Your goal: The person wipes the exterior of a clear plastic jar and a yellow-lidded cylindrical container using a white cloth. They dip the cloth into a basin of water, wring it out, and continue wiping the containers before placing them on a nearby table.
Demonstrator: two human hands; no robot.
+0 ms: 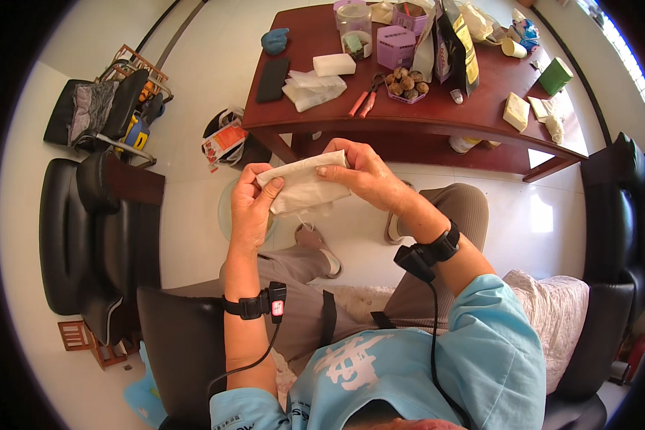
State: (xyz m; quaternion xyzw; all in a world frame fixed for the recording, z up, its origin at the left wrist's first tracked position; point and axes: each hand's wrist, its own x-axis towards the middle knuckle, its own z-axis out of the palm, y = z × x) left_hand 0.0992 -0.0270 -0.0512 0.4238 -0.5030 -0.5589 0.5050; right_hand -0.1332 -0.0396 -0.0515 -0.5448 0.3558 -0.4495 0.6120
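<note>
I hold a folded white cloth above my knees, in front of the table edge. My left hand pinches its left end, with the thumb on top. At the other end my right hand grips the upper corner, thumb on the near face and the fingers mostly hidden behind. A looser layer and a thin white string hang from the lower edge. Whether the cloth is a bag, I cannot tell. Both forearms wear black straps with small devices and cables.
On the dark red wooden table are red-handled pliers, a purple tray of round brown nuts, a transparent jar, a purple hexagonal box and a plastic bag. A lined bin stands by the table's left leg.
</note>
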